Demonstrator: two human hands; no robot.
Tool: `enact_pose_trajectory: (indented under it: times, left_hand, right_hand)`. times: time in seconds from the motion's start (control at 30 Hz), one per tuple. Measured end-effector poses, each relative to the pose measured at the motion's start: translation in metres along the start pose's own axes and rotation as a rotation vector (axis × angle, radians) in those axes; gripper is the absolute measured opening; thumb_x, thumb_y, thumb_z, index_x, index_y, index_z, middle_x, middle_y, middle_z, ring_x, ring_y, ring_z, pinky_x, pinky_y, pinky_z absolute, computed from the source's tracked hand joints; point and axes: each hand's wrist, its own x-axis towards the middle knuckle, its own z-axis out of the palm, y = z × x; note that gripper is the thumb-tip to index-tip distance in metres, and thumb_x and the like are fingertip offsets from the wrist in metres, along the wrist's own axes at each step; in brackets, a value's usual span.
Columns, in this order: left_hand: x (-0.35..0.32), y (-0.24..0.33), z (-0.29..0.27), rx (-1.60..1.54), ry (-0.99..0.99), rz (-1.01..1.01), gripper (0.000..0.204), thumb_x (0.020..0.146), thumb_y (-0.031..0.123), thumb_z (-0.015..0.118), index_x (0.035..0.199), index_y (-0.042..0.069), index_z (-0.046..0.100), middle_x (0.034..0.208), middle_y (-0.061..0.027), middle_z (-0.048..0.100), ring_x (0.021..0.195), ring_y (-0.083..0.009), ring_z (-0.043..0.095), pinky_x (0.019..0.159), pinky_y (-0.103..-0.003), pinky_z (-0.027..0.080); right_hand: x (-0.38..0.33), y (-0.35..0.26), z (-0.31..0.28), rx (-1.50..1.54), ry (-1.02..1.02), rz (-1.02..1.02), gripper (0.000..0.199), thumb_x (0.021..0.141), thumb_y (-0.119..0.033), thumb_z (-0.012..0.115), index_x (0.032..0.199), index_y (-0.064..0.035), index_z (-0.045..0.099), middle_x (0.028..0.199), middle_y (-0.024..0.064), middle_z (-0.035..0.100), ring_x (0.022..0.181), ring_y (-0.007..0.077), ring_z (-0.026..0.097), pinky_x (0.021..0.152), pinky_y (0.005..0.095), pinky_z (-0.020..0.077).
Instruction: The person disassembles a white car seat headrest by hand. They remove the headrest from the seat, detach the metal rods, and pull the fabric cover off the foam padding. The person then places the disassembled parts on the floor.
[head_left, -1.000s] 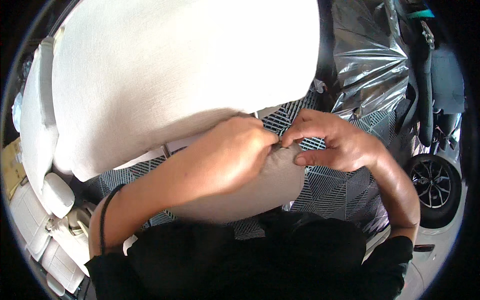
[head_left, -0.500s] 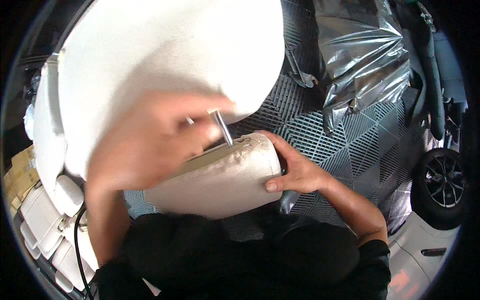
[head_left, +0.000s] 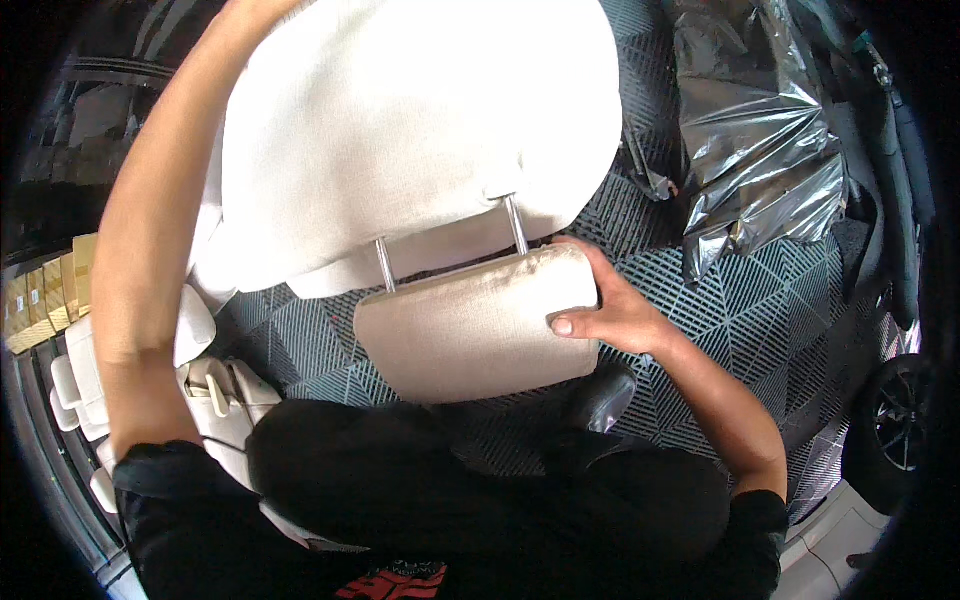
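Note:
A beige headrest hangs on two metal posts that run into the edge of a white fabric car seat back. My right hand grips the headrest's right end, thumb on its front face. My left forearm stretches up along the seat back's left side. Its hand is past the seat's far edge, out of sight.
Grey lattice floor tiles lie under the seat. A crumpled silver foil sheet is at the upper right, a car wheel at the right rim. White plastic seat parts and yellowish boxes sit at the left.
My left hand has left the headrest and swung up along the seat back, out of sight. The headrest now shows both posts, with my right hand still on its right end.

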Motion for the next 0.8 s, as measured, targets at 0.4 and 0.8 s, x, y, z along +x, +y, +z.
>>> enact_pose_trajectory:
  times: [0.4,0.8]
  left_hand:
    - [-0.108,0.082,0.108,-0.218,-0.98,-0.221,0.026,0.098,0.016,0.055,0.113,0.004,0.072,0.071,-0.0137,0.07,0.057,-0.0191,0.063,0.057,-0.038,0.05]
    - [-0.116,0.074,0.124,-0.333,-0.835,-0.238,0.02,0.091,0.015,0.065,0.101,0.002,0.076,0.076,-0.0138,0.073,0.062,-0.0174,0.065,0.063,-0.035,0.051]
  right_hand:
    - [-0.005,0.014,0.013,0.043,0.021,-0.08,0.126,0.069,-0.034,0.09,0.158,-0.0044,0.006,0.15,0.0226,0.034,0.144,0.0351,0.03,0.119,0.0473,0.0248]
    - [0.002,0.014,0.015,0.058,0.106,-0.134,0.116,0.067,-0.03,0.091,0.155,-0.0032,0.022,0.145,0.0195,0.043,0.138,0.0334,0.038,0.117,0.0454,0.03]
